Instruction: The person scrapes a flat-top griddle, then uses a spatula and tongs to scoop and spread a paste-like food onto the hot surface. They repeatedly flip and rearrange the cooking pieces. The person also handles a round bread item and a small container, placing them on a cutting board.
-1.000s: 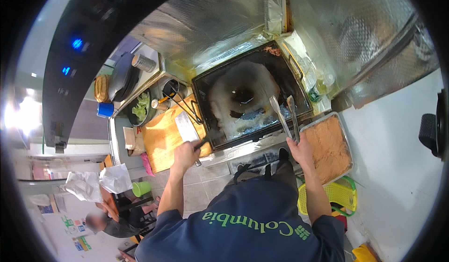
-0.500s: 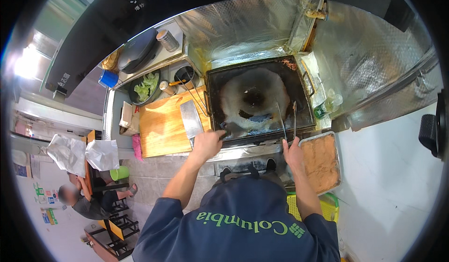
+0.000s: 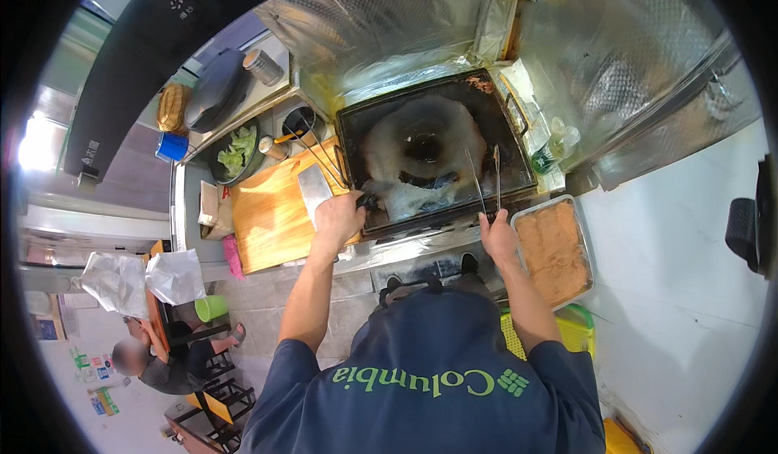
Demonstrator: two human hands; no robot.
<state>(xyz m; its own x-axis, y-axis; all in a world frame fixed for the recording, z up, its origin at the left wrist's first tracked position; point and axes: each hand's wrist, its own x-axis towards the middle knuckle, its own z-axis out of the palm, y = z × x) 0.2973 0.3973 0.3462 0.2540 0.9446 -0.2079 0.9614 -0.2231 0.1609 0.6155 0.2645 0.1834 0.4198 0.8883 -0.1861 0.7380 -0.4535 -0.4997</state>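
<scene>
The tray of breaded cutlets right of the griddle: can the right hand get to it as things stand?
Probably yes. The tray of breaded cutlets lies uncovered just beside the right hand, with nothing between them. But that hand is gripping long metal tongs that point over the griddle, so it would reach with those.

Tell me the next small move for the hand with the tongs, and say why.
Probably lower the tongs toward the pale food on the near part of the griddle. The right hand holds them with the tips apart above the dark plate, seemingly gripping nothing, while the left hand is already at the griddle's near left edge by that food.
</scene>
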